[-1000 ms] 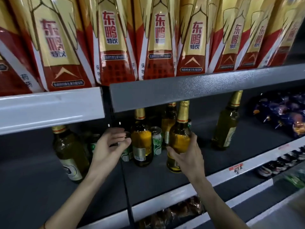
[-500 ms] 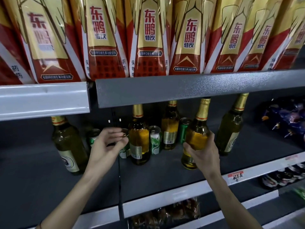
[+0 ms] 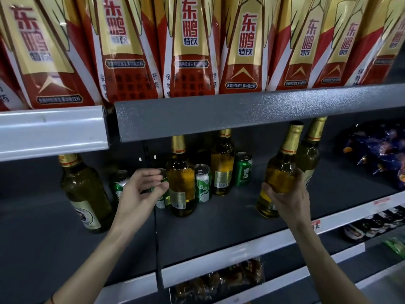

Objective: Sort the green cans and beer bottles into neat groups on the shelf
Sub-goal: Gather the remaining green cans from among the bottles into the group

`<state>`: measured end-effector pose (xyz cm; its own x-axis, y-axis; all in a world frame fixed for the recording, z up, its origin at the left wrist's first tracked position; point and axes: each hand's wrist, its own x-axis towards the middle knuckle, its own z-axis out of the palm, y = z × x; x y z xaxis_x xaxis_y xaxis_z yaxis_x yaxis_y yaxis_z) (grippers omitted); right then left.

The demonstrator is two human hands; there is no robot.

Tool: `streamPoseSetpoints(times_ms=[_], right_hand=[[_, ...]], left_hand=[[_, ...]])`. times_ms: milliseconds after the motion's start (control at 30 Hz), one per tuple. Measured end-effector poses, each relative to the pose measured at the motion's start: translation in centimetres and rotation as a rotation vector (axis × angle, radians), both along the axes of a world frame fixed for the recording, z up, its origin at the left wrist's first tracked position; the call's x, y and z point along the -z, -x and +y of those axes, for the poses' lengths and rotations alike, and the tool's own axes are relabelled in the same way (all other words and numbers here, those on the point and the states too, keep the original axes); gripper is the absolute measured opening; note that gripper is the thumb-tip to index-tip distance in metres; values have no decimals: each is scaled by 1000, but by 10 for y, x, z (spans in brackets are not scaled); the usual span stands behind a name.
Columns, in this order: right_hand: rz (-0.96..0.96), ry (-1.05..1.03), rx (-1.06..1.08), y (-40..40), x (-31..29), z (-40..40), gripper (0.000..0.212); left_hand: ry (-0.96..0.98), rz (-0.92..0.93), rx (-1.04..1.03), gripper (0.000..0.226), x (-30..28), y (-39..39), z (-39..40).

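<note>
My right hand (image 3: 289, 199) grips a gold-foiled beer bottle (image 3: 281, 170) by its lower body and tilts it beside another bottle (image 3: 311, 154) at the right of the dark shelf (image 3: 219, 218). My left hand (image 3: 140, 194) curls around a green can (image 3: 163, 197), mostly hidden behind my fingers. Another green can (image 3: 119, 185) stands just left of that hand. Two more bottles (image 3: 180, 178) (image 3: 222, 163) stand mid-shelf, with a green can (image 3: 202, 183) between them and one (image 3: 243, 168) to their right. A bigger green bottle (image 3: 84, 194) is at far left.
Gold-and-red drink packs (image 3: 190, 47) fill the upper shelf, whose grey front lip (image 3: 241, 110) hangs low over the bottle tops. Dark blue snack bags (image 3: 377, 150) lie at the far right. Packaged goods (image 3: 219, 279) sit on the shelf below.
My right hand has carried its beer bottle rightwards, from mid-shelf to beside the far-right bottle. My left hand has stayed at the green can.
</note>
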<state>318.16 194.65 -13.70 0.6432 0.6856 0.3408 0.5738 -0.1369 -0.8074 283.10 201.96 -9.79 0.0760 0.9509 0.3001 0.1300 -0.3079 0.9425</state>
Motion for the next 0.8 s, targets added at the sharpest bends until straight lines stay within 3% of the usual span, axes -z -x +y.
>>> streamPoseSetpoints(times_ms=[167,267,333,433,533,667,800], right_hand=[[-75,-58,98,13,2,-6,114],[-277,-301,160,31,3,-13,93],[-353,-384,50,46,-2,-10,76],[-386,-228,-246,67,-17,9,63],[-414,2,-497,84,-25,37,63],[-429,230,-623,100,-31,76,73],[-446,317,-641,108,-33,98,80]], left_hand=[[9,-4,-6,31,0,5,4],[11,-7,-21,32,-1,9,7],[14,-7,-32,33,-2,11,9],[23,-6,-44,35,-3,14,13],[35,11,-52,39,-1,18,19],[107,125,-31,53,5,18,35],[135,210,-9,58,14,11,45]])
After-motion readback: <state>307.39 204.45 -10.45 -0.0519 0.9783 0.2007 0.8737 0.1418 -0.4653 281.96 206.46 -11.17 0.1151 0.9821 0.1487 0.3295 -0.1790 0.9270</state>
